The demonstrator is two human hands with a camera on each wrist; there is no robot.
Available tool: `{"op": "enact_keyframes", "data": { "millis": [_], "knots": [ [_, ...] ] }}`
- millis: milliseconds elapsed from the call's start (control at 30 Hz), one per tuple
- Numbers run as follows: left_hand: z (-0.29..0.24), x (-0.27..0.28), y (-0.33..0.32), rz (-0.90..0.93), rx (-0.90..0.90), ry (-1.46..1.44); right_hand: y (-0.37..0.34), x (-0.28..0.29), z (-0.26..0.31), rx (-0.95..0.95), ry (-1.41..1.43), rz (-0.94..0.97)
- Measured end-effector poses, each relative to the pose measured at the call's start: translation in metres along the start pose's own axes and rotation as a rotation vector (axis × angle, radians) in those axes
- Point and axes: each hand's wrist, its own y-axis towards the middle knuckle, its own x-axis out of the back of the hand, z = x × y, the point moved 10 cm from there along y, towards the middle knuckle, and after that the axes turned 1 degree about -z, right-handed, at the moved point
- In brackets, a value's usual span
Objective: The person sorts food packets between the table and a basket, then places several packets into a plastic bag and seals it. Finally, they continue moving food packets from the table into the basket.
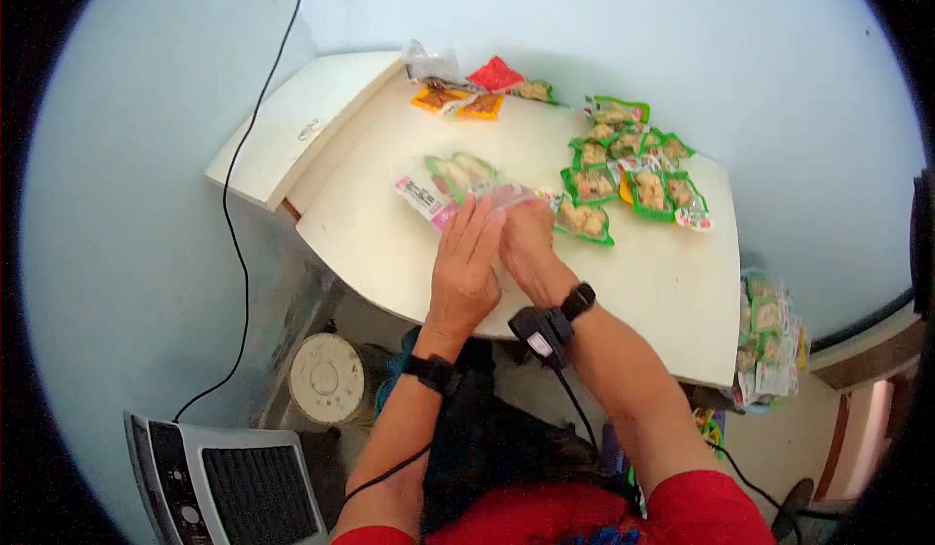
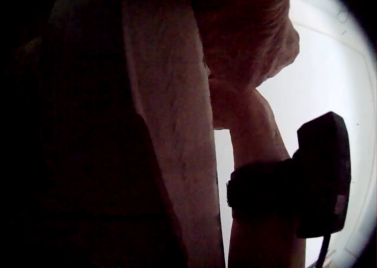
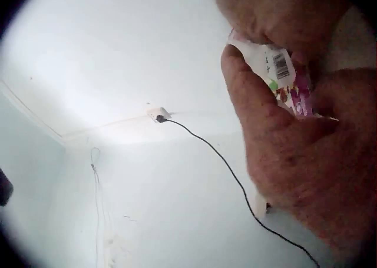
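Note:
A clear plastic bag [image 1: 419, 194] with white and pink print lies over the table, with green-edged food packs [image 1: 463, 173] in its far part. My left hand [image 1: 466, 267] holds its near edge, fingers long over the top. Close beside it, my right hand [image 1: 529, 241] is curled and grips the bag's near right end. In the right wrist view, the bag's barcode side [image 3: 268, 65] shows between the two hands. The left wrist view is mostly dark, with the right forearm's strapped camera [image 2: 324, 174] in it. Another green-edged food pack [image 1: 582, 220] lies just right of my right hand.
Several green-edged food packs [image 1: 633, 180] are spread on the right of the white table [image 1: 662, 292]. At the back lie a red packet [image 1: 496, 75] and orange packets [image 1: 443, 100]. A raised ledge [image 1: 302, 136] borders the left; a filled bag [image 1: 769, 340] stands right.

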Motion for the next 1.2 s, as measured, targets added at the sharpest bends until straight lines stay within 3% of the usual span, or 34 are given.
{"op": "enact_keyframes", "data": {
  "millis": [133, 267, 433, 500, 533, 633, 700, 767, 867, 1067, 1200],
  "knots": [
    [-0.001, -0.004, 0.001, 0.058, 0.028, -0.005, 0.015, 0.013, -0.013, 0.020, -0.032, -0.105],
    [-0.002, -0.002, 0.001, 0.043, 0.024, -0.001, 0.016, 0.011, -0.015, -0.021, -0.191, -0.044],
    [-0.003, -0.004, 0.001, 0.064, 0.031, -0.007, -0.033, -0.001, 0.035, -0.233, -0.304, 0.102],
    [-0.004, -0.004, 0.000, 0.077, 0.017, 0.012, -0.040, 0.012, 0.061, -0.189, -0.453, 0.094],
    [-0.004, -0.004, -0.001, 0.081, 0.011, 0.020, -0.041, 0.019, 0.074, -0.166, -0.526, 0.090],
    [-0.011, 0.003, -0.002, 0.100, 0.011, 0.047, -0.031, 0.031, 0.115, 0.154, -1.025, 0.126],
    [-0.018, 0.010, -0.002, 0.125, 0.006, 0.068, -0.030, 0.022, 0.129, 0.533, -1.289, 0.208],
    [-0.024, 0.017, -0.002, 0.149, -0.007, 0.098, -0.042, 0.014, 0.130, 0.783, -1.415, 0.278],
    [-0.013, 0.007, -0.015, 0.313, -0.005, 0.197, -0.046, 0.006, 0.120, 0.814, -1.548, 0.266],
    [-0.014, 0.017, -0.019, 0.434, -0.050, 0.352, -0.052, -0.011, 0.104, 0.732, -1.681, 0.363],
    [-0.006, 0.021, -0.026, 0.454, -0.068, 0.431, -0.051, -0.008, 0.094, 0.811, -1.685, 0.359]
  ]
}}
